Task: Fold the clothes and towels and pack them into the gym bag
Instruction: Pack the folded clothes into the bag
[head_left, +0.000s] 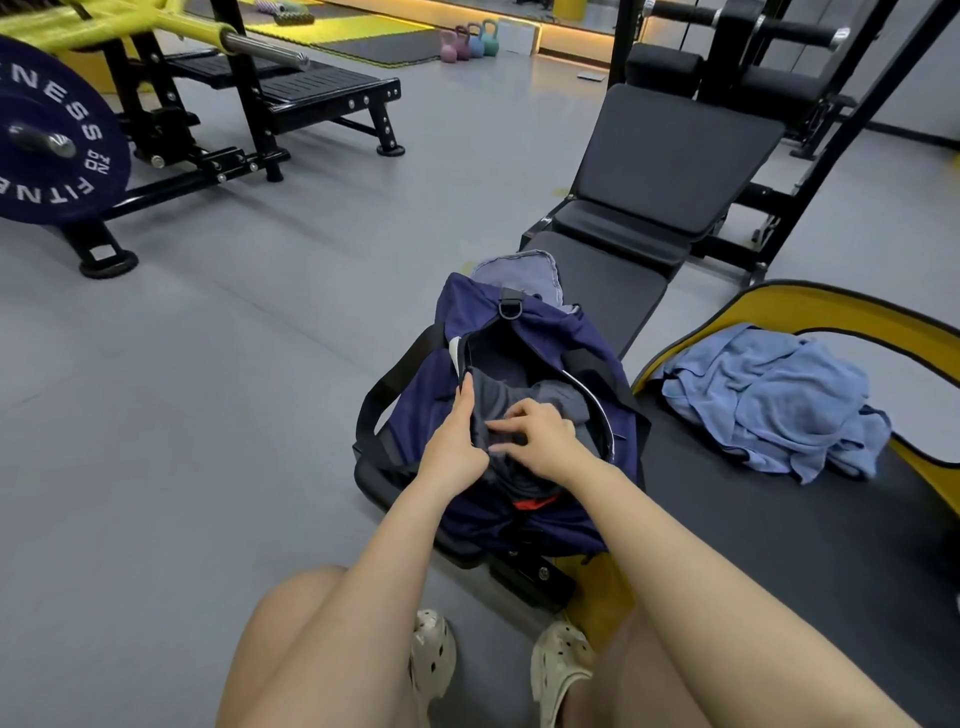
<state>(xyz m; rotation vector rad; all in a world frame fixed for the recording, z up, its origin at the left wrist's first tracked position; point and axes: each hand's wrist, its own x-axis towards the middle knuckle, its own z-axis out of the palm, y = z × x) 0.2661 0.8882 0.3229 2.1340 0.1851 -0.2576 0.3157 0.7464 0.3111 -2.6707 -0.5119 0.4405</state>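
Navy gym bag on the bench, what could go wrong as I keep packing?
The navy gym bag sits at the bench's end, so pressing the dark grey garment down with both hands (left hand, right hand) might tip it off. The crumpled light blue towel is unfolded; stuffed in that way, it may not fit.

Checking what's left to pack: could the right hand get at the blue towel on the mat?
Probably yes. The right hand is busy in the gym bag, but the blue towel lies uncovered on its right, nothing between.
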